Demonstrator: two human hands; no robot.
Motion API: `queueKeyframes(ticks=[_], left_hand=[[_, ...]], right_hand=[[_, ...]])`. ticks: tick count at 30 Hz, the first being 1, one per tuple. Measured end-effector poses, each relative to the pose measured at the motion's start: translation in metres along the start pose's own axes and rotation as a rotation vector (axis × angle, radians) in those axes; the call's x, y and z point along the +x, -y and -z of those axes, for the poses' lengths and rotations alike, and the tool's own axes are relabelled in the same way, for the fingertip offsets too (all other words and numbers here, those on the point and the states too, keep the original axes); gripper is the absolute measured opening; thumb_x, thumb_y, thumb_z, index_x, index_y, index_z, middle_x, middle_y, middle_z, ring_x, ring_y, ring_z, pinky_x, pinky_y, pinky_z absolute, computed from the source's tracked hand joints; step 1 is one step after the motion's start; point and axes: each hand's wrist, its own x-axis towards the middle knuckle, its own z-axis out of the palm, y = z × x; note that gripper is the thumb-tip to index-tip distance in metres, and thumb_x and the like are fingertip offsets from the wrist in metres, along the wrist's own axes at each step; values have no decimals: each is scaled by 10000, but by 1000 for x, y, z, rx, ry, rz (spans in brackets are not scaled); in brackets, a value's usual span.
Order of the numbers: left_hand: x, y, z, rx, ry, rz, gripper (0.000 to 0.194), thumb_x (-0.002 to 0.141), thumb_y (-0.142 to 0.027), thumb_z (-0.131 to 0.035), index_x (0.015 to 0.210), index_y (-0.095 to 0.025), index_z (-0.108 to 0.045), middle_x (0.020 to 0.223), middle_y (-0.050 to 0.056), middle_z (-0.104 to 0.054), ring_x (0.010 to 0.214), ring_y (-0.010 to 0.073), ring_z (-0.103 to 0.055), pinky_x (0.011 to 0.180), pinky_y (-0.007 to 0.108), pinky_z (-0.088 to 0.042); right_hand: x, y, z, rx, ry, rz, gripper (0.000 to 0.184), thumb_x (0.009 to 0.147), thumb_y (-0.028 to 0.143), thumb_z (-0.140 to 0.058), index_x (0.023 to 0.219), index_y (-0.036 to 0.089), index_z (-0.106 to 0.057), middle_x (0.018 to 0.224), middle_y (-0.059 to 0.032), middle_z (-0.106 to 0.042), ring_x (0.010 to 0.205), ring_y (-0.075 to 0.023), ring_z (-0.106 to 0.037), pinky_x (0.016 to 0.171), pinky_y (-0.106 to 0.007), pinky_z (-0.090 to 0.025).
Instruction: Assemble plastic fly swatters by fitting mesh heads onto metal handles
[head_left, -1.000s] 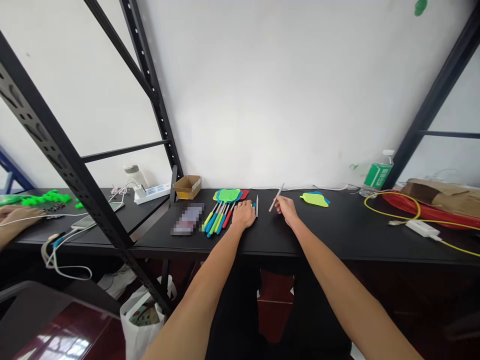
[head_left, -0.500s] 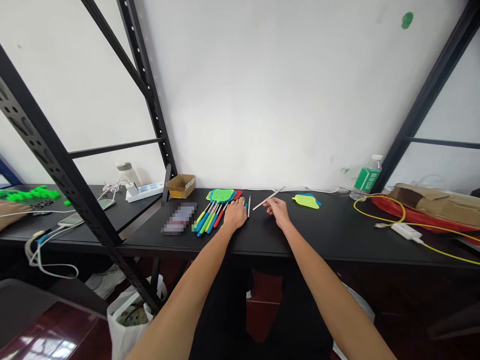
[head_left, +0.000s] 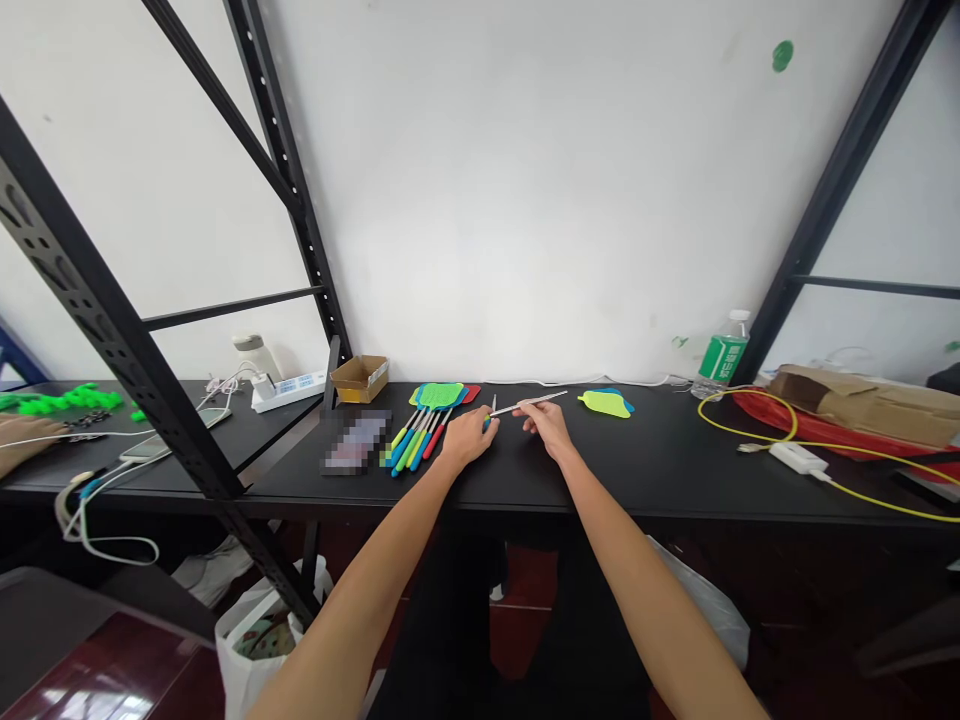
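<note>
Now the right hand (head_left: 544, 430) pinches a thin metal rod (head_left: 534, 402) in its fingers, swung across to the left hand (head_left: 469, 438), whose fingers seem closed.

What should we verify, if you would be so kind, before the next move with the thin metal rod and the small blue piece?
Thin metal rod pinched in the right hand: ok.
Small blue piece held in the left hand: ok, though the fingers hide most of it.
Rod end seated in the blue piece: cannot tell, they meet too small to see.
Fanned fly swatters clear of the left hand: cannot tell, the handles lie very close.
Leaf-shaped swatter head apart from the right hand: ok.
</note>
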Motion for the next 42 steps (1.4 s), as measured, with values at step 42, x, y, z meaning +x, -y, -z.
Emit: queueKeyframes(ticks=[42], left_hand=[[-1,8,-7,-98,-150,-51,190,974,-339,-494,1090,-255,-619,991,27,-738,958,229,-675,729,296,-415]], right_hand=[[9,-5,9,224,-362,37,355,693,468,-748,880,187,-640,681,14,-659,417,-66,-489,366,-188,-325]])
